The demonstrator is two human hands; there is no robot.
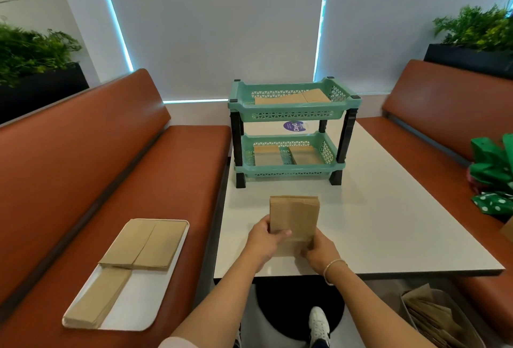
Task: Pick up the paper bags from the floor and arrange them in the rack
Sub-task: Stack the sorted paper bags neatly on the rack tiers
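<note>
I have both hands closed on one flat paper bag (295, 215), holding it by its near end just above the tabletop (388, 222). My left hand (265, 239) pinches the left edge with the thumb lying across the face of the bag; my right hand (319, 250) takes the lower right corner from below. The far end of the bag points toward the rack (288, 131), which stands further back on the tabletop, apart from the bag.

To do this well, I judge I should keep the bag flat and level, with both grips even so it does not bend or crease. The top tier (291, 97) already holds bags across most of its width, and the lower tier (288, 156) has two piles with a gap between them. I would choose a pile and slide the bag in squarely on top. The lower tier sits under the upper one, so entry there must be low and from the front.

More bags wait on a white tray (133, 306) on the bench to my left, and in a bin (433, 317) by the floor on my right.
</note>
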